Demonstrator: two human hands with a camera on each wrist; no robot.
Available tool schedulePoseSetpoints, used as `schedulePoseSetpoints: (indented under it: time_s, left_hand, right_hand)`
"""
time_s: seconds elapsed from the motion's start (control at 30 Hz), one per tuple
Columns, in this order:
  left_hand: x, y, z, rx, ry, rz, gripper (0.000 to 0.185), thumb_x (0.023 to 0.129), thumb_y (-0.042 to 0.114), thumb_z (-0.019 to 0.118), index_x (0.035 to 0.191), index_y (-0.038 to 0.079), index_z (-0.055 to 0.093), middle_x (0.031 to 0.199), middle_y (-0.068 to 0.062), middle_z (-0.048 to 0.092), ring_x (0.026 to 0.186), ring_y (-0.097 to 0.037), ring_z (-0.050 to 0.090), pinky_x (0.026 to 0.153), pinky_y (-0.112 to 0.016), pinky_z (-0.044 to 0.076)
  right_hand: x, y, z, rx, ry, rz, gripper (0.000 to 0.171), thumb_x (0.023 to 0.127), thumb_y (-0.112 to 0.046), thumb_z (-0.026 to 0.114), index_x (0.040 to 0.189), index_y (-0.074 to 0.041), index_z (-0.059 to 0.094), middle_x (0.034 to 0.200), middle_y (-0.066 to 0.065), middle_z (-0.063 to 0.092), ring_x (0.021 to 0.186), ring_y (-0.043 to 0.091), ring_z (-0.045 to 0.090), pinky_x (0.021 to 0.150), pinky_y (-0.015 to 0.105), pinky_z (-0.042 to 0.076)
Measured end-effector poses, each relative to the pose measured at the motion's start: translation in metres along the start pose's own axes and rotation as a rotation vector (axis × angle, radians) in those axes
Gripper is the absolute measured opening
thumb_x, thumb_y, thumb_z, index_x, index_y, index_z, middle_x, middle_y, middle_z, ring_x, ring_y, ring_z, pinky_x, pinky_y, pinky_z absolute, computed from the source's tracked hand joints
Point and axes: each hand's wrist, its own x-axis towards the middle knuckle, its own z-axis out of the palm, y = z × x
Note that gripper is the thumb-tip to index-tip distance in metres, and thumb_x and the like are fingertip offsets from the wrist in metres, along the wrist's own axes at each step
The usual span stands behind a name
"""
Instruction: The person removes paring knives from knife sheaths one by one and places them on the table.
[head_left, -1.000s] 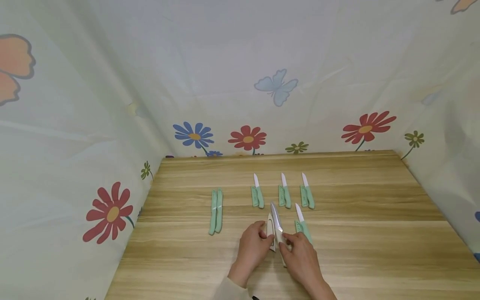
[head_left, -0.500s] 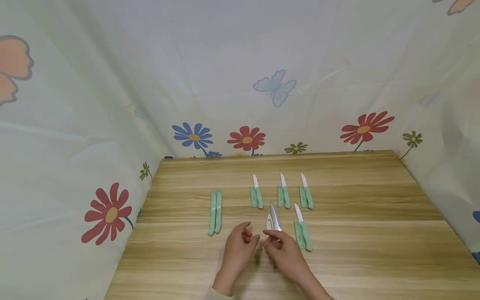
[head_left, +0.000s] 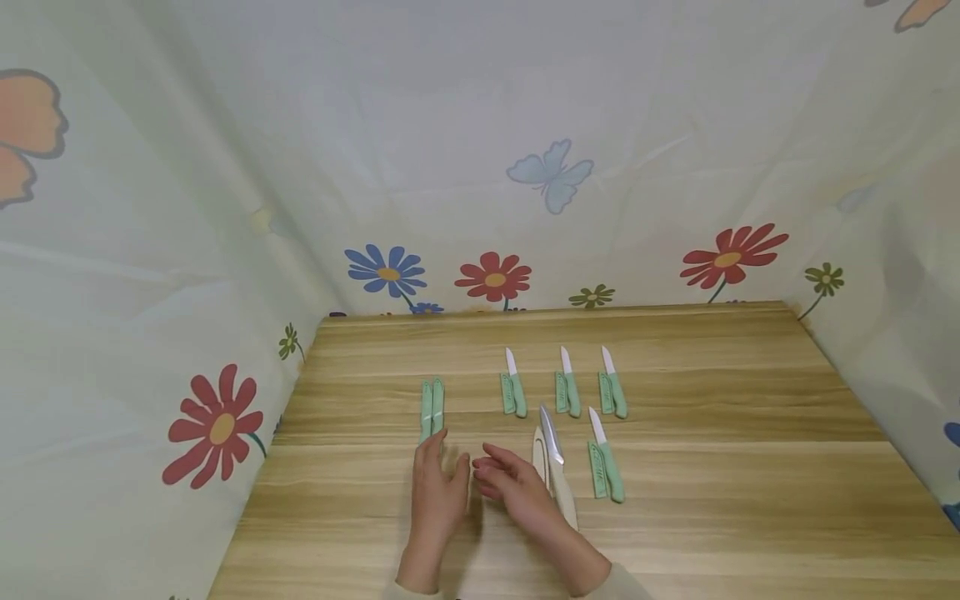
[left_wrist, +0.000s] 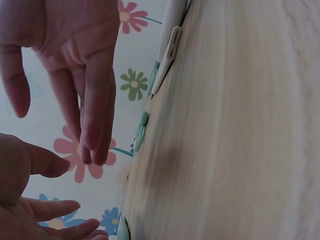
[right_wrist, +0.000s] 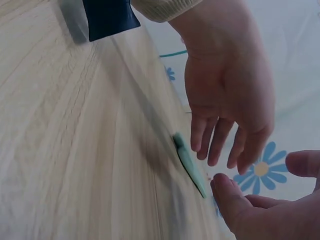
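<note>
left hand [head_left: 437,483] hanging relaxed, fingers straight, holding nothing | right hand [head_left: 516,483] hovering slack and empty | both nearing sheathed green knives [head_left: 431,408] left of centre | risk: right forearm is passing the bare cream knife [head_left: 555,462] at lower centre, likely brushing its blade

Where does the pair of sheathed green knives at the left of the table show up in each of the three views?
Head: the sheathed green pair lies left of centre, just beyond the left hand.
Left wrist: only a green tip at the bottom edge could be it; I cannot tell.
Right wrist: a green pointed end lies on the wood below the left hand's fingers.
Shared landmark: the wooden table.
</note>
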Motion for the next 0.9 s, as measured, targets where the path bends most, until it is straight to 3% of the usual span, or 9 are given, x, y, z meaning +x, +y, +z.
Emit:
schedulePoseSetpoints:
  time_s: [0.3, 0.53, 0.9]
  left_hand:
    - [0.002, -0.005, -0.003, 0.022, -0.044, -0.006, 0.056, 0.096, 0.011, 0.069, 0.147, -0.003, 0.050, 0.149, -0.026, 0.049, 0.142, -0.046, 0.046, 0.116, -0.063, 0.040]
    - [0.007, -0.006, -0.003, 0.037, -0.029, -0.006, 0.059, 0.091, 0.009, 0.068, 0.146, -0.005, 0.051, 0.149, -0.028, 0.049, 0.142, -0.047, 0.046, 0.116, -0.062, 0.040]
    - [0.014, -0.007, 0.000, 0.054, -0.031, -0.011, 0.061, 0.087, 0.001, 0.063, 0.146, -0.005, 0.050, 0.147, -0.030, 0.050, 0.139, -0.047, 0.047, 0.112, -0.063, 0.043]
  right_hand:
    - [0.022, 0.002, 0.024, 0.000, -0.002, 0.003, 0.056, 0.104, -0.014, 0.052, 0.151, 0.013, 0.038, 0.147, 0.032, 0.053, 0.141, 0.043, 0.050, 0.114, 0.045, 0.048]
    - [0.036, 0.005, 0.032, -0.018, 0.031, 0.026, 0.055, 0.102, -0.011, 0.051, 0.151, 0.011, 0.041, 0.150, 0.029, 0.052, 0.145, 0.044, 0.044, 0.123, 0.055, 0.035]
    - [0.050, 0.012, 0.040, 0.020, 0.005, 0.072, 0.063, 0.096, -0.009, 0.052, 0.154, 0.009, 0.037, 0.160, 0.026, 0.040, 0.153, 0.041, 0.032, 0.129, 0.054, 0.021]
